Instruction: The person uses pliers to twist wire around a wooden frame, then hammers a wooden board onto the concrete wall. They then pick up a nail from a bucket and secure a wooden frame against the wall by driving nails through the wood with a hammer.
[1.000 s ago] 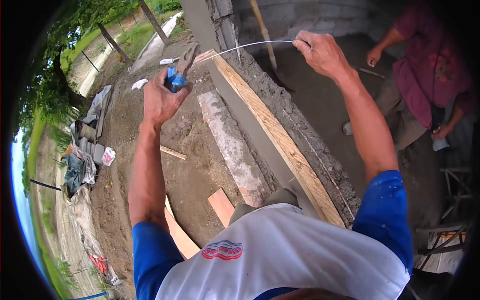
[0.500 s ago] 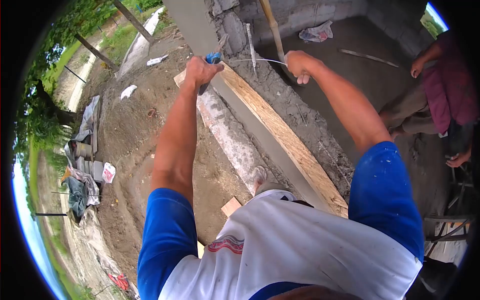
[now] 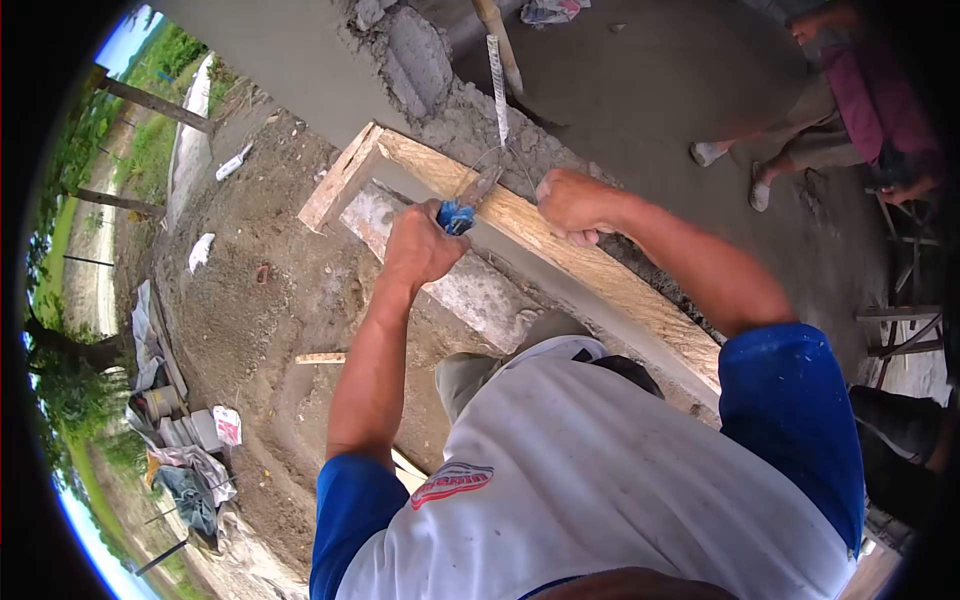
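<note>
My left hand is closed round a blue-handled tool. Its metal head, pointed in outline, lies over the top of a wooden board; I cannot make out the tool's exact kind. Just right of it, my right hand is closed on a thin wire that curves up toward a ribbed rod standing in rough mortar. The board runs diagonally along a strip of smooth grey concrete. A short wooden piece meets its far end at a corner.
A rounded, mortar-spattered concrete length lies beside the board. Bare soil spreads to the left, with sacks and buckets farther off. At right, a person in a maroon garment is on the grey floor near a metal frame.
Both hands have come nearer my body and closer together. The tool's metal head now shows by the wire, which has gone from nearly straight to curved. My view has shifted and turned.
</note>
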Available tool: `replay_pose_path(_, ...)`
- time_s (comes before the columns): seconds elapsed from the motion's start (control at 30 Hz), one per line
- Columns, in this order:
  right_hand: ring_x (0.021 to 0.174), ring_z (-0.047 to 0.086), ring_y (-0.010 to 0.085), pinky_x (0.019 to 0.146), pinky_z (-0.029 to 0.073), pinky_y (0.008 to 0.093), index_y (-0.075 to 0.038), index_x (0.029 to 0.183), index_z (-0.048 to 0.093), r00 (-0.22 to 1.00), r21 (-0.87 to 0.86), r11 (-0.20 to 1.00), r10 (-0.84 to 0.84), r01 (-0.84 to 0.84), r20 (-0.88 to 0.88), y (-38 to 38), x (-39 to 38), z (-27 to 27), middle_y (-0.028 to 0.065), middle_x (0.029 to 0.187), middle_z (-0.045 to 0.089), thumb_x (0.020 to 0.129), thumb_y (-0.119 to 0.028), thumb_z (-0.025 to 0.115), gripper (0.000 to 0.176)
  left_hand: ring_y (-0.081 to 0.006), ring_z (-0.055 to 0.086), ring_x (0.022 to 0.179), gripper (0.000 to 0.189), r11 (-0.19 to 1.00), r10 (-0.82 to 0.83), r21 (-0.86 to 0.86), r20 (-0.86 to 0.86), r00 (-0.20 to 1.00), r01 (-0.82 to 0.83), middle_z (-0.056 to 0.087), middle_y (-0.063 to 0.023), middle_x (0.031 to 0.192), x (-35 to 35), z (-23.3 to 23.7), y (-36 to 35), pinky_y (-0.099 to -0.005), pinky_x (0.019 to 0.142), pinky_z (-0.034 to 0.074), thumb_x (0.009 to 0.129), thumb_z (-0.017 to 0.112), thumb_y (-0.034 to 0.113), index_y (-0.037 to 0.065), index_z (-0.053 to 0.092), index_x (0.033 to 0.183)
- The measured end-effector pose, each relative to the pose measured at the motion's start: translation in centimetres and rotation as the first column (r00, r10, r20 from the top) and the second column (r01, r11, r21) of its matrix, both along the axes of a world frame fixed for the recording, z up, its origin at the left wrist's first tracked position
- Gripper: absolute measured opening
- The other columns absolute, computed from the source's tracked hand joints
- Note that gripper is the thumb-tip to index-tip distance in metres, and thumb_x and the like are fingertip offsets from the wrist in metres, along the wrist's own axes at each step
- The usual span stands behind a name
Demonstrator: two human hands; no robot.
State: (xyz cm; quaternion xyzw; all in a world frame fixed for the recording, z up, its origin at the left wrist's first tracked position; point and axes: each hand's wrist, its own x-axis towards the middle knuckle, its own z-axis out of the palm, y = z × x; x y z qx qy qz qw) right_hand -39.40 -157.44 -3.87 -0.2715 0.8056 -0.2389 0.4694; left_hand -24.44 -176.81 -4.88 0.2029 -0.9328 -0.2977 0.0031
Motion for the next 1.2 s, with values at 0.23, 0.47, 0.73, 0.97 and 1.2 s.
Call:
replay_pose_path(0.23,0.051,0.065,0.0269,0.043,0.056,0.0377,0.012,0.085,0.061,0.704,-0.219,0.688,-0.579,0.692,0.411,-4.1,6.8,-3.7,0.0223,0.07,0.066,0.088,-0.01,0.047,0.027,-0.0082,0.059,0.068,0.017,0.638,0.102,0.763,-0.217,0.971,0.103,0.065,-0.0027,0.076,2.4,-5.8,2.1,-0.026,0.063,0.049,0.072,0.07,0.003,0.0,0.064,0.087)
replay_pose_path(0.47,0.044,0.058,0.0147,0.038,0.047,0.0294,0.001,0.086,0.068,0.793,-0.321,0.75,-0.609,0.578,0.004,-8.2,10.0,-4.9,0.0085,0.065,0.064,0.094,-0.017,0.049,0.027,-0.0053,0.056,0.071,0.02,0.396,-0.049,0.858,-0.336,0.941,0.327,0.065,-0.0028,0.083,2.1,-9.2,-3.1,-0.0233,0.061,0.046,0.073,0.066,-0.003,-0.003,0.062,0.092)
replay_pose_path(0.73,0.041,0.042,0.0111,0.037,0.03,0.0267,-0.007,0.077,0.057,0.275,-0.378,0.022,-0.728,0.925,0.628,-11.4,14.4,-8.5,0.0012,0.058,0.05,0.097,-0.033,0.06,0.032,-0.0136,0.058,0.063,0.028,0.207,-0.23,0.914,-0.302,0.925,0.349,0.065,-0.0101,0.081,1.7,-10.3,-6.8,-0.0285,0.058,0.05,0.075,0.066,0.003,-0.005,0.062,0.102)
replay_pose_path(0.97,0.05,0.047,0.0128,0.042,0.037,0.033,-0.008,0.077,0.053,0.277,-0.471,-0.031,-0.775,0.881,0.568,-11.7,13.5,-12.0,0.0028,0.066,0.052,0.092,-0.035,0.067,0.033,-0.0103,0.058,0.073,0.042,0.847,-0.385,0.267,-0.289,0.876,0.46,0.065,-0.0087,0.088,6.5,-10.5,-14.2,-0.0258,0.063,0.047,0.08,0.069,0.007,-0.001,0.055,0.119)
replay_pose_path(1.2,0.049,0.044,0.0132,0.048,0.038,0.0332,0.0,0.076,0.06,0.287,-0.648,0.189,-0.957,0.738,0.047,-11.9,13.9,-12.9,0.0024,0.059,0.05,0.091,-0.036,0.069,0.04,-0.0058,0.051,0.065,0.021,0.711,-0.325,0.659,-0.003,0.946,0.246,0.061,-0.0007,0.08,15.8,-13.2,-14.4,-0.0224,0.06,0.042,0.077,0.067,0.005,0.0,0.062,0.097)
